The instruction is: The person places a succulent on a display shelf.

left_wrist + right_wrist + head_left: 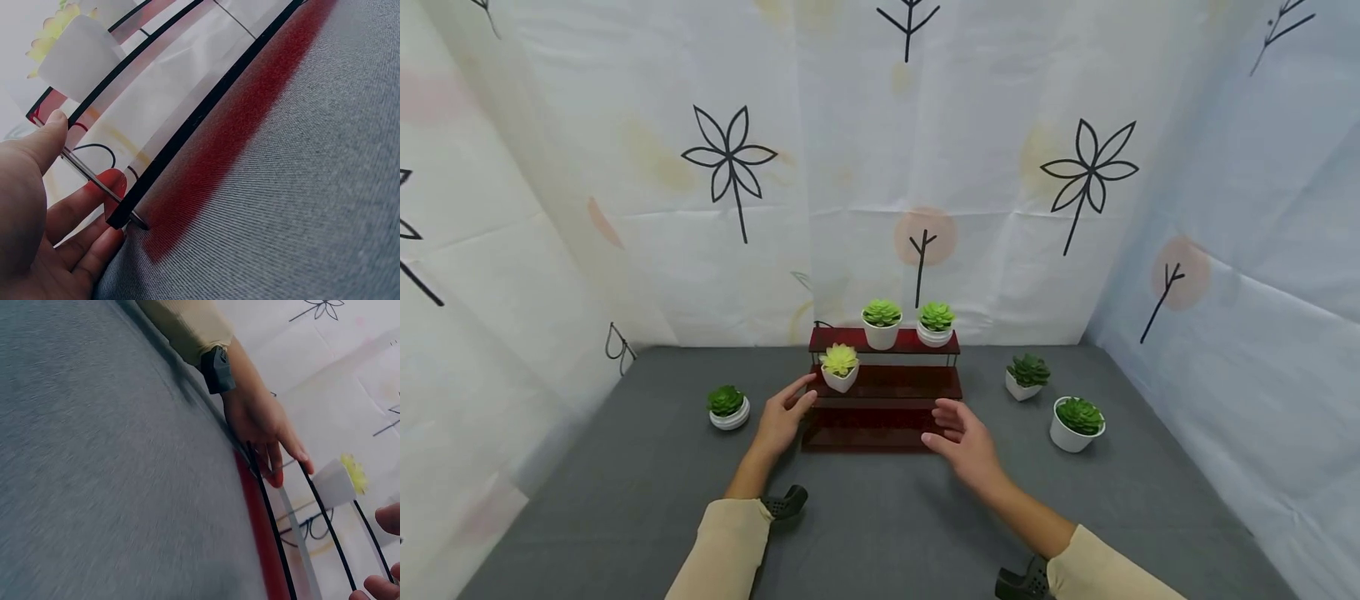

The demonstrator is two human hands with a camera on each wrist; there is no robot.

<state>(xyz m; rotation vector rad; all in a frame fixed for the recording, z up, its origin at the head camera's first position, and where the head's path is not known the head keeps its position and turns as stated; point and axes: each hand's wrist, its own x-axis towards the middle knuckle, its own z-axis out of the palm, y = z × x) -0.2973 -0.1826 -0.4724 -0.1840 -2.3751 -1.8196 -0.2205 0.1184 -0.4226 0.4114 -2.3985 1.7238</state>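
A three-tier display stand (910, 382) of dark red, see-through panels on thin metal legs stands at the back of the table. My left hand (781, 423) holds its left end; in the left wrist view the thumb (55, 128) lies at a tier's edge and the other fingers reach behind the metal leg. At the opposite end, my right hand (968, 446) is by the lower tiers, thumb apart from loosely bent fingers. A yellow-green potted succulent (839, 367) sits on the middle tier's left. Two bright green potted succulents (882, 323) (936, 323) occupy the top tier.
Left of the stand, a dark green succulent in a round white pot (728, 407) is on the grey table (880, 533). To the right are a succulent in an angular pot (1026, 377) and one in a larger white pot (1077, 423). Printed cloth walls (850, 167) enclose the table.
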